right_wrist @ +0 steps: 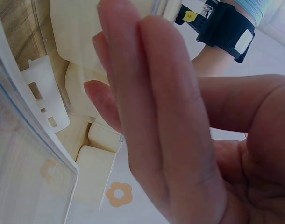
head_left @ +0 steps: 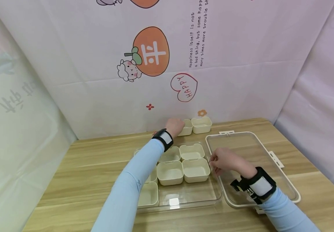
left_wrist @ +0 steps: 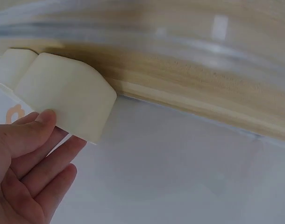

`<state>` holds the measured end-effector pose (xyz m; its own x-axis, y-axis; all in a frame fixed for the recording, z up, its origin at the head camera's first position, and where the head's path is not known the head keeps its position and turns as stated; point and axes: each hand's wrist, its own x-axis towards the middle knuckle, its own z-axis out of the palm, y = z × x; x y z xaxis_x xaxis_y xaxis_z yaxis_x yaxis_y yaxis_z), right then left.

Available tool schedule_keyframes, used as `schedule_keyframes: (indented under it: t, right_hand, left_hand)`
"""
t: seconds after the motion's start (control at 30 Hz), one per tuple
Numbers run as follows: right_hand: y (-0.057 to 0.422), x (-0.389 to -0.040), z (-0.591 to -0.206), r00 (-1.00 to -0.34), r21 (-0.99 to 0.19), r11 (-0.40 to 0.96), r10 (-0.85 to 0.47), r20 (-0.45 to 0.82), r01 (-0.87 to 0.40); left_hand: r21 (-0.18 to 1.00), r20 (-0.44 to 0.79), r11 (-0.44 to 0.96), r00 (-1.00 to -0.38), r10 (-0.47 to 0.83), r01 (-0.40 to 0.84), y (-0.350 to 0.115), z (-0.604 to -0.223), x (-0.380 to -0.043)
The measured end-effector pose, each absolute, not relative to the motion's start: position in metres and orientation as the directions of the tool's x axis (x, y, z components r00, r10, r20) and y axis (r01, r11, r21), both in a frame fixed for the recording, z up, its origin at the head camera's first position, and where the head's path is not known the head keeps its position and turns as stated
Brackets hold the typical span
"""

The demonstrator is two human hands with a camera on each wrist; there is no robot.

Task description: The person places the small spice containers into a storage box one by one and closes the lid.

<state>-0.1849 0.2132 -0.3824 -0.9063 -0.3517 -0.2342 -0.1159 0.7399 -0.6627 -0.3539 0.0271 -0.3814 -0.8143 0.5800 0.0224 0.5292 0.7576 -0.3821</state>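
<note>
At the back edge of the table, my left hand (head_left: 175, 126) pinches the rim of a small cream box (left_wrist: 67, 93), thumb on its outer wall and fingers behind. A second cream box (head_left: 201, 125) stands right beside it. My right hand (head_left: 227, 161) is over the seam between the clear tray (head_left: 190, 195) and the clear lid (head_left: 248, 154). Its fingers (right_wrist: 156, 116) are mostly straight, with the tips close to the right side of a cream box (head_left: 196, 170) in the tray. Several similar boxes fill the tray's back and left; my left forearm hides some.
The lid lies flat right of the tray, with white latches (head_left: 276, 159) on its frame. A printed white cloth (head_left: 112, 106) hangs right behind the table's back edge. Bare wooden tabletop (head_left: 91, 174) extends left of the tray.
</note>
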Motion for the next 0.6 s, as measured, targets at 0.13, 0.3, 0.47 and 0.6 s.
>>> schedule_keyframes:
  t: [0.13, 0.3, 0.47, 0.6]
  right_hand:
    - [0.2126, -0.1839, -0.3821, -0.904, -0.672, 0.732, -0.357, -0.235, -0.114]
    - [0.2128, -0.1844, -0.3816, -0.902, -0.682, 0.723, -0.363, -0.236, -0.113]
    - [0.213, -0.1852, -0.3819, -0.9, -0.672, 0.729, -0.369, -0.231, -0.126]
    - [0.2129, -0.1865, -0.3821, -0.902, -0.662, 0.738, -0.365, -0.229, -0.131]
  left_hand:
    - [-0.411, 0.048, 0.749, -0.808, 0.587, 0.52, 0.0273, -0.3787, -0.3512]
    - [-0.437, 0.089, 0.744, -0.8, 0.594, 0.505, 0.0282, -0.375, -0.3487]
    - [-0.445, 0.146, 0.745, -0.781, 0.608, 0.497, 0.0264, -0.3751, -0.3472]
    - [-0.463, 0.184, 0.739, -0.762, 0.62, 0.49, 0.0242, -0.3746, -0.3455]
